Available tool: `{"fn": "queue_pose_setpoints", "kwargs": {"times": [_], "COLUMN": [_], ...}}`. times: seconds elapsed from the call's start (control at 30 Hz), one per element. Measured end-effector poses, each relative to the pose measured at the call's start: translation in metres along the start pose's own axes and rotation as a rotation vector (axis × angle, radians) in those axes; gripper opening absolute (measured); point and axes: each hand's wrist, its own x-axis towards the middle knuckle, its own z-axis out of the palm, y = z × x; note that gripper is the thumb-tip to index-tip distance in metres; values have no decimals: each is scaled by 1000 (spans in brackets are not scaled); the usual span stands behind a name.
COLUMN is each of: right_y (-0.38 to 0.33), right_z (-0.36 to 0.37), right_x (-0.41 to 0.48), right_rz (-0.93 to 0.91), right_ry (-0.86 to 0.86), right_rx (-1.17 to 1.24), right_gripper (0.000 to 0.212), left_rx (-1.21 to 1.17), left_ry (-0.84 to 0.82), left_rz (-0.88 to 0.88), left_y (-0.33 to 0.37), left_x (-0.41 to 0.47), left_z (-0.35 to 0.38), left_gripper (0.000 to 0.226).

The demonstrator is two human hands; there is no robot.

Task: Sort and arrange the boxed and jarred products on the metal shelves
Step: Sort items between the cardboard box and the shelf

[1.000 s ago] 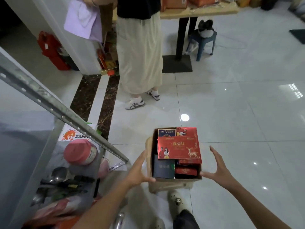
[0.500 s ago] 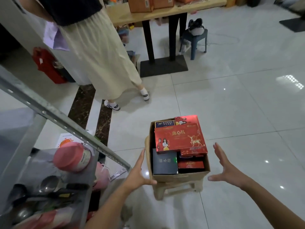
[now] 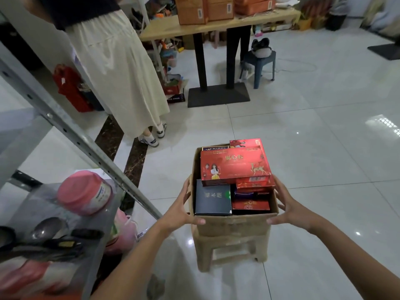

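Operator: Floor (image 3: 313, 152) fills most of my feed, pale glossy tile all round the cardboard box (image 3: 233, 224). Left of the box I see the metal shelves (image 3: 73, 137), with one punched rail slanting down towards it.

Colleague: Anyone else in shot?

Operator: Beyond the box and to its left, a person in a long cream skirt (image 3: 116, 68) stands on the tile. Straight beyond the box is a wooden surface (image 3: 216, 29) carrying orange cartons (image 3: 203, 9), and a blue stool (image 3: 263, 63) stands at its legs.

Colleague: And the box itself?

Operator: It sits on a beige plastic stool (image 3: 229, 252), top open, packed with products. A large red box (image 3: 234, 164) lies flat across its far half. A dark blue box (image 3: 212, 199) fills the near left, and small red boxes (image 3: 251, 205) fill the near right.

Colleague: Any jars?

Operator: One pink-lidded jar (image 3: 85, 194) stands on the shelf left of the box. Spoons (image 3: 47, 228) lie on that same shelf.

Colleague: Hands?

Operator: The left hand (image 3: 179, 211) holds the box's left wall and the right hand (image 3: 290, 206) its right wall. The fingers (image 3: 187, 189) lie spread along the sides, and each thumb hooks round onto the near face, clasping the box between them.
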Motion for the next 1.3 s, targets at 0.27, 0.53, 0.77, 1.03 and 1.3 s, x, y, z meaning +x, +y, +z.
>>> {"fn": "queue_pose_setpoints", "kwargs": {"times": [0.27,0.53,0.77,1.03,1.3], "right_y": [8,11,15,18,16], "right_z": [-3,-2,7,6,6], "right_x": [9,12,13,16,5], "right_rz": [-43,-70,-58,-87,-68], "right_ry": [-42,-77,-60,-65,-121], "right_rx": [69,32,33,17,-3], "right_gripper": [140,138,139,133,125], "left_rx": [35,-8,-27,-63,-143], "left_ry": [-26,-124,-94,-113,-112], "left_rz": [4,56,71,140,156], "left_y": [-9,-11,-14,-18,-17], "left_x": [11,13,15,19,-4], "left_z": [-4,-6,-5,-3,9], "left_gripper": [126,131,135,130,134]}}
